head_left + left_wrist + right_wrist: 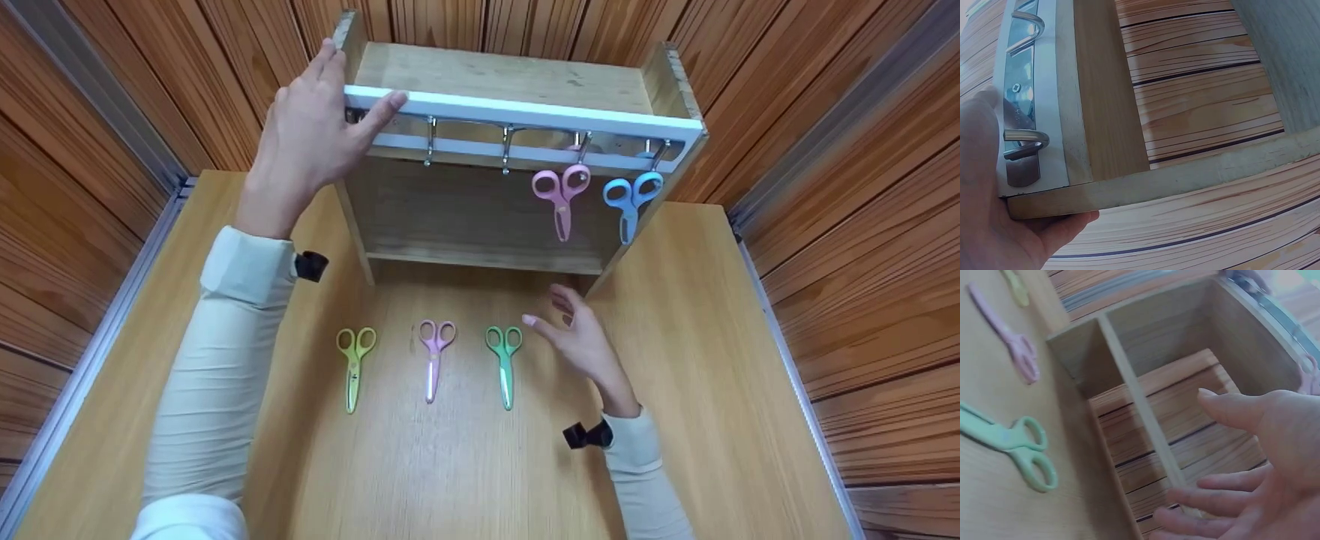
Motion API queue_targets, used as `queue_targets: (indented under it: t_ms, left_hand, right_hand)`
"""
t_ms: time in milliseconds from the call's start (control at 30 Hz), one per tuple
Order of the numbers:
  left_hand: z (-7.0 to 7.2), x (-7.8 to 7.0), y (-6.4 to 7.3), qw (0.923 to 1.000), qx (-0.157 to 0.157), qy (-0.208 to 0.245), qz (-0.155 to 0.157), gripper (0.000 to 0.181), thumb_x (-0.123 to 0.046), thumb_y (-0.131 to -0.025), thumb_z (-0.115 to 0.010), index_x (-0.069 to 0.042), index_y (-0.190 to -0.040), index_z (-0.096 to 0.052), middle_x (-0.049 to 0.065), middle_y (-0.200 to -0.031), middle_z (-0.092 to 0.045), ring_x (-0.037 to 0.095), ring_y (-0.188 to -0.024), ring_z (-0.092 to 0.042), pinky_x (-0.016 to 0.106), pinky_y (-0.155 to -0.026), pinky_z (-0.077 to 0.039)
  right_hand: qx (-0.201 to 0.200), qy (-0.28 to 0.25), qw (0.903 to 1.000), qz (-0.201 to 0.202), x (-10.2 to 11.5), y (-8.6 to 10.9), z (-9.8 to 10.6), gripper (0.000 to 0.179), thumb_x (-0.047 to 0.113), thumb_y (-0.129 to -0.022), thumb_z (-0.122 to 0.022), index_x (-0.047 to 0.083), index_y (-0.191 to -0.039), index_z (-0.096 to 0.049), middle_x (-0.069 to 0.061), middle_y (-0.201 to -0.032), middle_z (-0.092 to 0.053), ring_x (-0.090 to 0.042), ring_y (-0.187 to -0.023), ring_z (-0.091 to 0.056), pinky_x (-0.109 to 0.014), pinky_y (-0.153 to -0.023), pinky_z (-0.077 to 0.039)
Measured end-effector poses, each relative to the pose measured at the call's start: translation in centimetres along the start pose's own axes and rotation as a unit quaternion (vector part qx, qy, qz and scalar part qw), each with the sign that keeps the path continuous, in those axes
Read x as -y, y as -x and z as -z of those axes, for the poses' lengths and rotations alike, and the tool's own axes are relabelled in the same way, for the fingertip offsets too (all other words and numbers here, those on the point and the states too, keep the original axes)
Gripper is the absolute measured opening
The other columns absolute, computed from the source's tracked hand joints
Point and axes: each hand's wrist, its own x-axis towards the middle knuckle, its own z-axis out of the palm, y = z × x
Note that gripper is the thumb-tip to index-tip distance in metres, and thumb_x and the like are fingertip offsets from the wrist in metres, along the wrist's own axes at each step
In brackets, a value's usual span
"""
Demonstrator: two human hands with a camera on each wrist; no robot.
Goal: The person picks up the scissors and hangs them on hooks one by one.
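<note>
My left hand (307, 139) holds the upper left corner of a wooden shelf (495, 73), its thumb over the white hook rail (525, 109) and its fingers along the outer side board (1196, 177). Nothing is in my right hand (581, 341), held with spread, relaxed fingers in front of the shelf's lower right. Nearest to it on the table lie green scissors (505, 364), handles toward the shelf. Pink scissors (433, 360) and yellow scissors (352, 367) lie in a row to their left. From the rail's right-hand hooks hang other pink scissors (562, 199) and blue scissors (630, 202).
Several metal hooks (431, 142) stick out from the rail, with no scissors on those at its left. The shelf stands at the back of a wooden table (420, 480). Wood-patterned walls (862, 247) with metal edge strips enclose the table.
</note>
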Motion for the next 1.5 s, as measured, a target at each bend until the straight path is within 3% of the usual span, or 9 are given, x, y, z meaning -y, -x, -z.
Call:
queue_targets:
  t_ms: [300,467,667,867,967,1067,1200,1367,1500]
  left_hand:
    - [0.1,0.2,0.2,1.0000,-0.001,0.002,0.004,0.100,-0.075,-0.101,-0.042,-0.004,-0.167,-0.021,0.014,-0.177,-0.014,0.044,-0.149,-0.047,0.053,-0.127,-0.033]
    - [0.2,0.2,0.1,0.9999,-0.008,0.001,0.008,0.100,-0.075,-0.100,-0.042,-0.005,-0.167,-0.022,0.014,-0.177,-0.015,0.044,-0.145,-0.051,0.053,-0.127,-0.035]
    - [0.0,0.0,0.1,0.9999,0.003,0.004,0.016,0.100,-0.076,-0.100,-0.041,-0.006,-0.168,-0.020,0.012,-0.178,-0.013,0.043,-0.151,-0.045,0.052,-0.128,-0.032]
    - [0.1,0.2,0.0,0.9999,-0.002,0.006,0.015,0.100,-0.075,-0.100,-0.043,-0.005,-0.168,-0.021,0.012,-0.178,-0.013,0.044,-0.148,-0.049,0.052,-0.128,-0.033]
    - [0.1,0.2,0.0,0.9999,-0.007,0.007,0.013,0.099,-0.075,-0.100,-0.043,-0.004,-0.167,-0.022,0.013,-0.178,-0.014,0.044,-0.146,-0.051,0.052,-0.128,-0.033]
    - [0.1,0.2,0.0,0.9999,-0.007,0.005,0.012,0.099,-0.075,-0.101,-0.043,-0.004,-0.167,-0.022,0.013,-0.178,-0.014,0.044,-0.146,-0.051,0.052,-0.127,-0.034]
    - [0.2,0.2,0.1,0.9999,-0.008,0.004,0.014,0.099,-0.074,-0.101,-0.043,-0.004,-0.167,-0.023,0.012,-0.178,-0.014,0.043,-0.149,-0.047,0.052,-0.128,-0.033]
    - [0.2,0.2,0.2,0.9998,-0.010,0.004,0.015,0.098,-0.074,-0.101,-0.043,-0.004,-0.167,-0.023,0.013,-0.178,-0.015,0.044,-0.145,-0.051,0.052,-0.127,-0.034]
    - [0.1,0.2,0.1,0.9998,-0.011,0.008,0.015,0.098,-0.074,-0.101,-0.044,-0.005,-0.167,-0.023,0.012,-0.178,-0.015,0.043,-0.144,-0.053,0.051,-0.127,-0.035]
  right_hand:
    - [0.050,0.077,0.9946,-0.048,-0.7,1.6,-4.0,0.104,0.035,-0.093,-0.081,0.000,-0.167,-0.017,-0.026,-0.171,-0.028,-0.043,-0.159,-0.028,-0.059,-0.130,-0.027]
    - [0.046,0.139,0.9878,-0.052,-1.2,1.7,-6.3,0.104,0.036,-0.091,-0.084,-0.004,-0.164,-0.023,-0.029,-0.170,-0.029,-0.051,-0.160,-0.018,-0.065,-0.130,-0.020]
    - [0.032,0.213,0.9752,-0.052,-1.7,2.0,-8.7,0.101,0.038,-0.092,-0.082,-0.011,-0.161,-0.026,-0.035,-0.170,-0.022,-0.055,-0.161,-0.007,-0.073,-0.128,-0.013]
    - [0.011,0.276,0.9600,-0.045,-1.4,2.0,-10.0,0.090,0.039,-0.098,-0.074,-0.018,-0.154,-0.034,-0.042,-0.164,-0.026,-0.057,-0.158,-0.015,-0.074,-0.126,-0.020]
    - [-0.013,0.321,0.9467,-0.021,-1.1,1.9,-10.5,0.078,0.033,-0.099,-0.071,-0.022,-0.147,-0.043,-0.045,-0.157,-0.036,-0.057,-0.155,-0.027,-0.073,-0.123,-0.028]
    - [-0.038,0.376,0.9256,0.013,-1.1,1.8,-10.8,0.064,0.024,-0.100,-0.068,-0.024,-0.140,-0.051,-0.046,-0.148,-0.047,-0.056,-0.147,-0.043,-0.067,-0.118,-0.042]
    - [-0.086,0.450,0.8857,0.077,-1.5,1.6,-11.4,0.048,0.012,-0.094,-0.067,-0.024,-0.125,-0.062,-0.045,-0.131,-0.062,-0.052,-0.128,-0.063,-0.054,-0.100,-0.060]
    - [-0.160,0.532,0.8184,0.148,-2.1,1.3,-12.1,0.034,0.008,-0.088,-0.069,-0.020,-0.107,-0.070,-0.036,-0.105,-0.073,-0.043,-0.097,-0.074,-0.039,-0.065,-0.066]
    - [-0.188,0.591,0.7646,0.174,-2.4,1.1,-12.4,0.028,0.010,-0.087,-0.070,-0.015,-0.099,-0.072,-0.026,-0.090,-0.075,-0.033,-0.079,-0.073,-0.030,-0.056,-0.060]
